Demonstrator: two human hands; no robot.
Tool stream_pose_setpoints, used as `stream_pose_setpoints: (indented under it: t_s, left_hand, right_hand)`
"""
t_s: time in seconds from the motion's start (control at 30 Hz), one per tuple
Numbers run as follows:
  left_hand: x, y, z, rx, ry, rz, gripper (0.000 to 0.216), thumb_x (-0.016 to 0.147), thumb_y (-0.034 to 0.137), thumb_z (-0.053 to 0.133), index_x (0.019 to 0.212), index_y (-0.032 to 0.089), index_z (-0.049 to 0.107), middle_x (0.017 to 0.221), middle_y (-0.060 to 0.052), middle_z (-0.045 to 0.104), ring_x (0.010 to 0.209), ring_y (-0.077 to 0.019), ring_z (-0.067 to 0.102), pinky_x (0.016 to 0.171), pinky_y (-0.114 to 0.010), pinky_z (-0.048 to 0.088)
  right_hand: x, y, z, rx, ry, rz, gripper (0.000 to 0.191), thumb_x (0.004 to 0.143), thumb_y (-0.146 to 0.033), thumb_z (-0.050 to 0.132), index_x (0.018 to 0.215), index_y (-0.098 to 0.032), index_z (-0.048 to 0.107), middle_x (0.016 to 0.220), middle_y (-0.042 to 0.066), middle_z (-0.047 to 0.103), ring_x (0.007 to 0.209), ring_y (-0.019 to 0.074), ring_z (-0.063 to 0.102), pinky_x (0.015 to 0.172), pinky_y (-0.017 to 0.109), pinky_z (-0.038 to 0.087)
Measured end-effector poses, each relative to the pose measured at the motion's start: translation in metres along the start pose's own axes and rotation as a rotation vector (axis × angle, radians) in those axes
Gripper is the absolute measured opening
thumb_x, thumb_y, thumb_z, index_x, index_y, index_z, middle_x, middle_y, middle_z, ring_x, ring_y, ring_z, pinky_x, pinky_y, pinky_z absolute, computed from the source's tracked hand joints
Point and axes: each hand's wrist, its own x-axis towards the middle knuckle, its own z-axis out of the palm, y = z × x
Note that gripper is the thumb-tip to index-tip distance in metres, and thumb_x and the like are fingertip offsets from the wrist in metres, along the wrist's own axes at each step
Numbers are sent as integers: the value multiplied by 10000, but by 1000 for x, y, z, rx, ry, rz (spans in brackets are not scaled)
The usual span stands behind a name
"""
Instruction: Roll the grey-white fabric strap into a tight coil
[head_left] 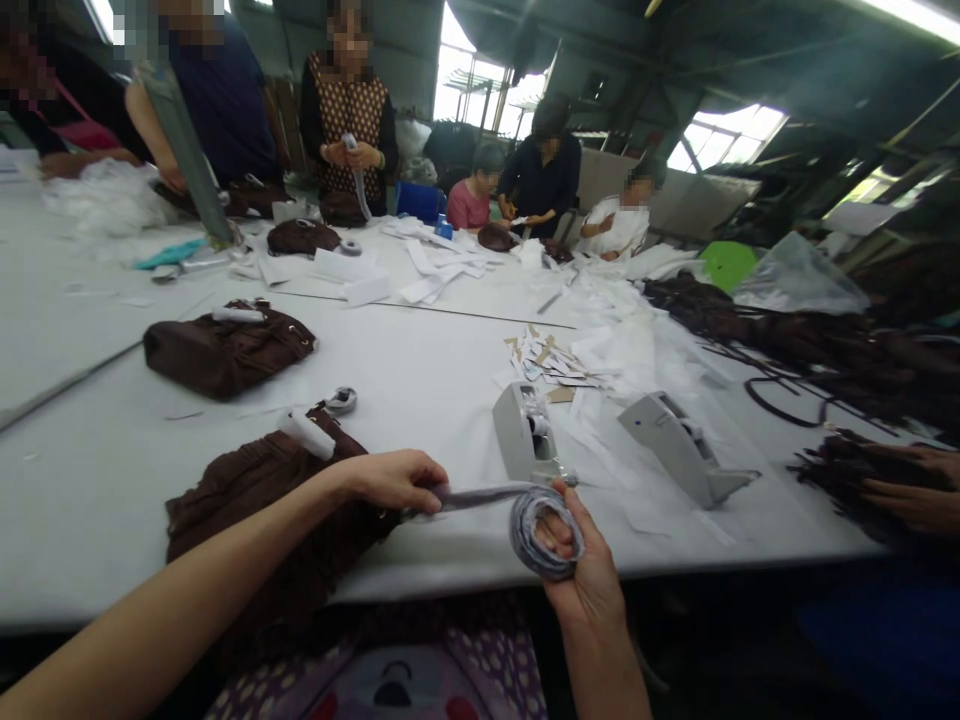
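A coiled grey strap (525,535) is in my right hand (592,580), whose fingers reach through and around the roll. From the coil a flat length runs left to my left hand (401,480), which pinches it between thumb and fingers. Beneath my left forearm lies a dark brown bag (240,480), partly hidden, with a white paper roll (307,435) on top. Behind that bag sits a small grey coil (342,400). Another brown bag (225,350) rests farther back on the white table (420,370).
Two grey tape dispensers (517,430) (667,445) stand beyond my right hand. Paper scraps (555,355) are heaped behind them. Dark straps (795,330) pile up at the right, where another person's hands (915,490) hold a bundle. Several people work along the far side.
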Motion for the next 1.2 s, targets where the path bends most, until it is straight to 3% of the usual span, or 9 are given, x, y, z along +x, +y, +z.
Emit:
stream_pose_setpoints:
  t_s: [0.2,0.47,0.67,0.77,0.9,1.0,1.1,1.2]
  left_hand:
    - [3,-6,6,21,25,-33,133,730,273,583,795,157,591,643,42,528,588,-118,455,527,-218,338]
    - [5,-11,9,66,61,-20,171,781,298,540,811,147,614,632,34,520,587,-118,451,532,-217,344]
    - [5,-15,3,102,48,21,306,841,276,482,1066,143,640,993,-52,654,896,-177,539,834,-261,395]
    - [2,-15,1,79,-6,21,349,817,262,522,1135,150,613,1028,-54,655,894,-179,547,821,-257,408]
    - [0,-8,5,43,-81,21,313,803,379,577,1001,147,647,825,-11,630,721,-142,520,650,-218,409]
    - [3,-1,12,55,-87,14,307,800,451,574,834,151,626,655,31,529,590,-108,434,528,-209,335]
    - [8,3,21,70,-72,17,290,817,439,541,725,165,561,605,46,472,560,-102,405,510,-211,315]
    - [11,5,27,68,-62,-2,290,838,431,482,698,178,507,601,41,489,537,-107,433,507,-215,345]
  right_hand:
    - [-1,0,-5,-36,8,20,221,657,-232,765,845,-165,670,402,-97,397,349,8,260,359,129,287]
    - [-8,-8,-23,-143,-21,109,293,622,-276,803,863,-159,683,402,-94,400,355,4,239,355,129,300]
    - [-13,-10,-36,-171,-16,157,305,618,-285,807,873,-164,694,400,-91,399,350,3,235,356,136,271]
    - [-15,-11,-41,-178,-20,176,337,612,-276,813,911,-175,694,407,-90,405,354,3,237,367,143,273]
    - [-17,-10,-46,-191,-23,198,380,609,-282,818,951,-178,689,406,-88,408,359,7,235,368,145,247]
    - [-22,-9,-49,-216,-45,196,378,647,-321,790,978,-175,679,409,-85,411,365,15,246,376,152,249]
    - [-32,-14,-51,-293,-95,200,397,698,-380,740,1035,-189,655,447,-72,462,379,30,293,408,169,301]
    - [-43,-26,-60,-515,-137,184,461,722,-451,695,1105,-204,626,584,-25,593,451,71,437,469,203,373]
